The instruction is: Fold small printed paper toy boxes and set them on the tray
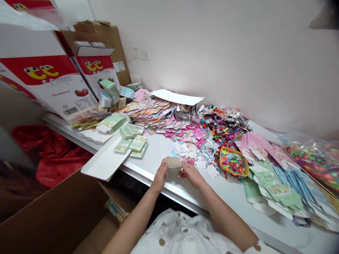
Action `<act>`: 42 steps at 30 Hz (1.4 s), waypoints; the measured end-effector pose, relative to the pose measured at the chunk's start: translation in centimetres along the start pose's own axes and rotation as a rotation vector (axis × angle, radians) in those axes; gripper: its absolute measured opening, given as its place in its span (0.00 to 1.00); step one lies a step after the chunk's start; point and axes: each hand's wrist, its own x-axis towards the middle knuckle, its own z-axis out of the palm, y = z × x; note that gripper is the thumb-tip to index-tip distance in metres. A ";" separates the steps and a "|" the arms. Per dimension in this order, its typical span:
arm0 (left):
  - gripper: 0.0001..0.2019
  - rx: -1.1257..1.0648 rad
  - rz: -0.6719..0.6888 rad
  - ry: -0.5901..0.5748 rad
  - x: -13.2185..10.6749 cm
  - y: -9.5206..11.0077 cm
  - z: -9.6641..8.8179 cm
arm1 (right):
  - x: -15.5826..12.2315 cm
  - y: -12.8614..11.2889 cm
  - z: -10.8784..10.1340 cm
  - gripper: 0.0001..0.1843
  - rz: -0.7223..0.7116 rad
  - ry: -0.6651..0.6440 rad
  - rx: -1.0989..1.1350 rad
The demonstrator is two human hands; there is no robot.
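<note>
Above the table's front edge, my left hand (160, 177) and my right hand (191, 173) grip a small pale green box (173, 164) from its two sides. Its exact kind is hard to make out, as only a plain face shows. Fingers of both hands are closed on its edges. To the left, several green printed packs (138, 143) are piled partly on a white card tray (106, 159) that juts over the table edge. Just beyond my right hand lie loose white die-cut cards (201, 164) and an orange basket (247, 168) of small colourful pieces.
Heaps of printed cards (150, 114) and colourful cords (225, 121) line the wall. Flat green cartons (275, 187) and blue cartons (299, 183) lie at right. Red-and-white boxes (50, 95) stand at back left. An open cardboard box (58, 211) sits below the table.
</note>
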 end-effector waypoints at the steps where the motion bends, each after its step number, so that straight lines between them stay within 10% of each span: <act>1: 0.25 -0.017 -0.003 -0.004 0.0 0.2 0.1 | 0.0 -0.1 0.0 0.29 -0.002 -0.016 0.007; 9: 0.23 -0.144 -0.020 -0.113 0.0 1.2 0.4 | 0.2 0.0 -0.7 0.29 0.005 -0.055 0.009; 18: 0.16 0.216 -0.089 -0.013 1.9 1.7 -0.3 | 1.3 -1.5 -0.7 0.16 -0.137 0.073 -0.322; 26: 0.08 0.392 0.239 0.035 1.6 1.9 -1.3 | 0.2 -3.2 -0.9 0.17 -0.494 0.026 -0.631; 42: 0.08 0.754 0.515 -0.114 1.8 2.4 -2.8 | -0.2 -1.7 0.8 0.13 -0.714 0.213 -0.942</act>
